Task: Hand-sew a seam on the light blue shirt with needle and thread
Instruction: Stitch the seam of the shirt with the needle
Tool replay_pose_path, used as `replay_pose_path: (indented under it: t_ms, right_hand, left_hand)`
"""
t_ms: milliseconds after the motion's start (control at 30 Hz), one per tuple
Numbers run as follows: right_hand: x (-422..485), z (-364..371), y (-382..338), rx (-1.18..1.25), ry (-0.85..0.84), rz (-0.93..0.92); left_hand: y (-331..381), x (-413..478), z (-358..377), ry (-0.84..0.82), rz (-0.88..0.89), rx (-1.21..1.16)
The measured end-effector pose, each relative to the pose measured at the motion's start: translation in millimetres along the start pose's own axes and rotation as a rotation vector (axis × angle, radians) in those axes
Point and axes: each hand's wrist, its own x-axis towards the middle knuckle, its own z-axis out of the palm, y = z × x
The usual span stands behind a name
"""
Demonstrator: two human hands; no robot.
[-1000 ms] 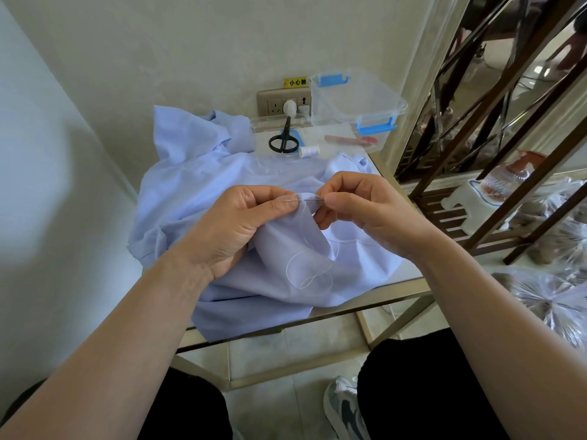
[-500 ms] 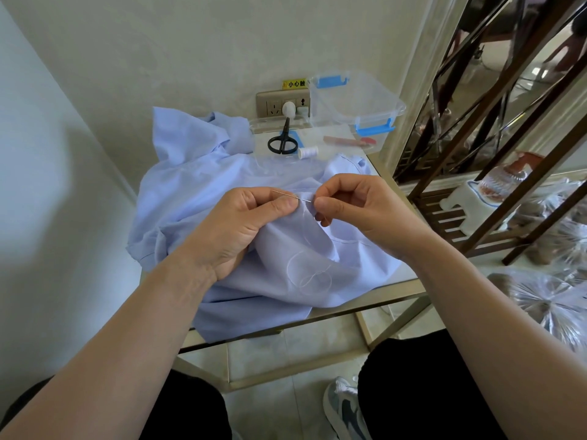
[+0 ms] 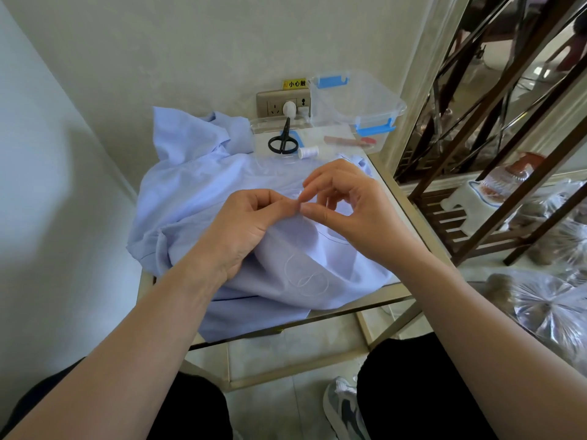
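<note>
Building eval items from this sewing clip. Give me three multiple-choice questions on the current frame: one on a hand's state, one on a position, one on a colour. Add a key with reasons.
1. The left hand:
A) pinches a raised fold of the shirt
B) lies flat and open
C) is out of view

2. Relative to the scissors, the thread spool lies:
A) far to their left
B) just right of their handles
C) on their blades

3. The clear box has latches that are:
A) red
B) black
C) blue

Key:
1. A, thumb and fingers curl on lifted cloth.
2. B, the white spool lies next to the black handle loops.
3. C, both clips show blue.
</note>
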Motion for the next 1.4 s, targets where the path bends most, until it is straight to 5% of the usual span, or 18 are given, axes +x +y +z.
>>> replay_pose_path:
  t_ms: [233, 367, 433, 600, 667, 733, 867, 967, 1133, 1400]
  right_hand:
    - [1, 7, 0, -0.169, 0.078, -0.215]
    - [-2, 9, -12, 0.116, 0.000, -0.105]
    - [-3, 0, -16, 0.399, -0.231, 0.077]
    - [-13, -16, -27, 0.720, -1.305, 0.355]
    - [-16, -18, -30, 0.729, -1.449, 0.383]
    - [-15, -20, -29, 0.676, -1.284, 0.371]
    - [-9, -12, -17, 0.443, -0.512, 0.398]
    - [-4, 0, -9, 0.213, -0.150, 0.366]
    - [-1, 10, -6, 0.076, 0.072, 0.263]
    - [-2, 10, -10, -0.016, 0.140, 0.212]
  left_hand:
    - [-6, 4, 3, 0.040, 0.051, 0.137]
    - [-8, 8, 2, 0.138, 0.048, 0.123]
    - [-8, 9, 0, 0.135, 0.056, 0.080]
    - [-10, 10, 1, 0.164, 0.058, 0.023]
    - [-10, 10, 2, 0.168, 0.068, 0.013]
    - [-9, 10, 1, 0.158, 0.086, 0.016]
    - [-7, 7, 2, 0.113, 0.113, 0.029]
    - [-7, 6, 2, 0.091, 0.122, 0.019]
    - [-5, 4, 4, 0.057, 0.130, -0.014]
    - [-5, 4, 2, 0.048, 0.125, -0.034]
